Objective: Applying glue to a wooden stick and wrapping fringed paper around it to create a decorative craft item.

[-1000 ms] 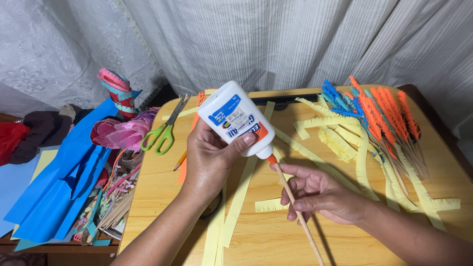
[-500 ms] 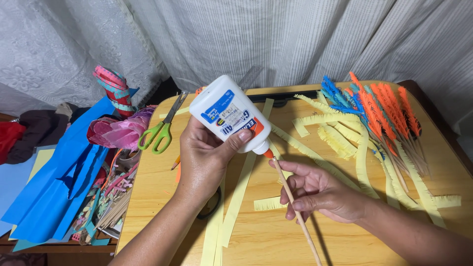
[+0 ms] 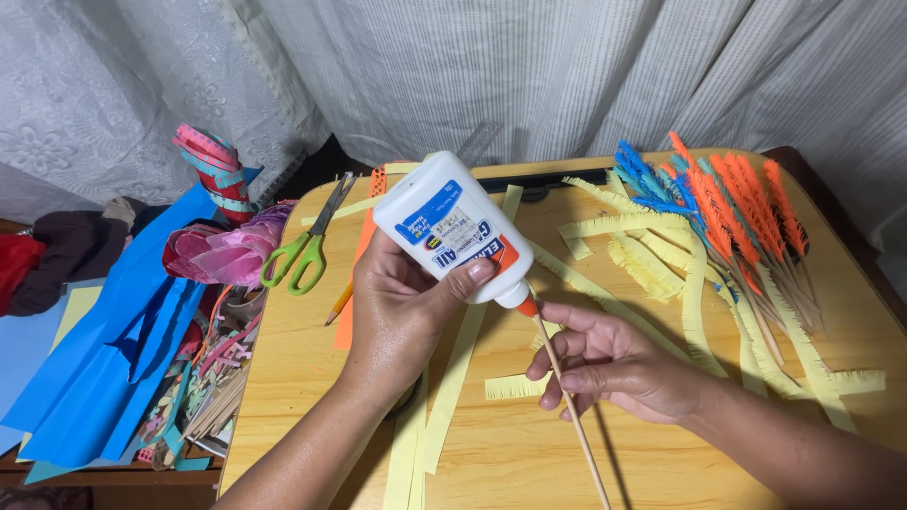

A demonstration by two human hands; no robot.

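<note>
Left hand (image 3: 402,312) clamps glue bottle (image 3: 453,229); right hand (image 3: 614,364) pinches stick (image 3: 567,397).

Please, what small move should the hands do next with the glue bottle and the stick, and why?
Probably squeeze gently: the left hand tilts the glue bottle so its orange tip meets the thin wooden stick held in the right hand; no glue visible yet.

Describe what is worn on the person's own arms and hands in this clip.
Nothing shows as worn. The left hand and right hand are bare, without gloves; no rings, watch or bracelets are visible. Both forearms are uncovered as far as the frame's lower edge, with no sleeve in view.
</note>
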